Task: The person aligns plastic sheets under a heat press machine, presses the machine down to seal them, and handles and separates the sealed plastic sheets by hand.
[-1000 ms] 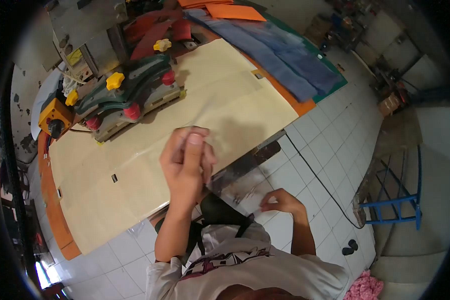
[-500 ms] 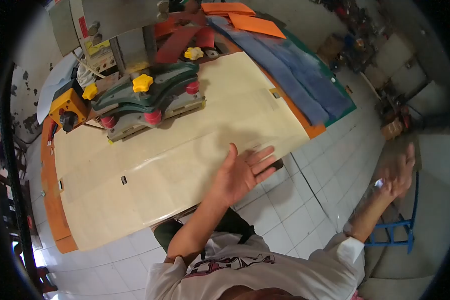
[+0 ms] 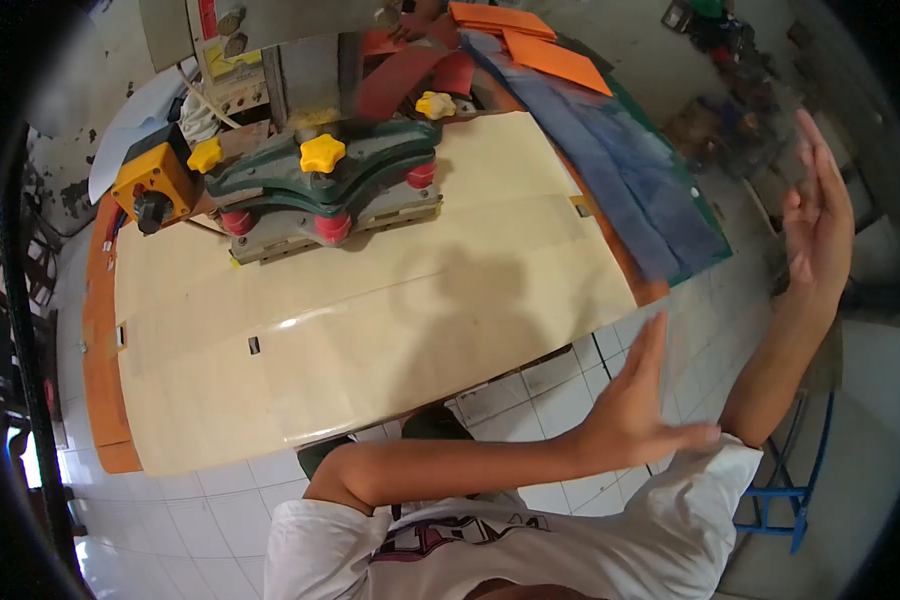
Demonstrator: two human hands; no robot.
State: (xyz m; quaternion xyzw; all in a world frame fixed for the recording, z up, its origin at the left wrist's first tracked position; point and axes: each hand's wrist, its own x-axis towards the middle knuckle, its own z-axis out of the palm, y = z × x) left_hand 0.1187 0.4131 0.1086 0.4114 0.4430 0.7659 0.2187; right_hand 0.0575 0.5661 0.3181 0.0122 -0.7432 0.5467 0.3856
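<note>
My left hand point(image 3: 625, 420) is in the air past the right front corner of the work table, fingers apart and holding nothing. Higher up at the far right, my right hand point(image 3: 815, 215) is raised with its fingers stretched out, also without anything in it. Neither hand touches the cream sheet point(image 3: 370, 350) that covers the table. On that sheet stands a machine head with a dark green clamp arm point(image 3: 270, 180), yellow star knobs point(image 3: 322, 153) and red round pads point(image 3: 332, 226).
A yellow control box point(image 3: 153, 185) with a black knob sits left of the machine. Blue fabric point(image 3: 610, 160) lies along the table's right side, near orange sheets point(image 3: 555, 60). A blue metal frame point(image 3: 795, 495) stands at the right. White floor tiles point(image 3: 210, 520) surround the table.
My left hand has swung right, from over the sheet's front edge to beyond the table corner. My right hand has risen and is less blurred. The camera view has shifted slightly.
</note>
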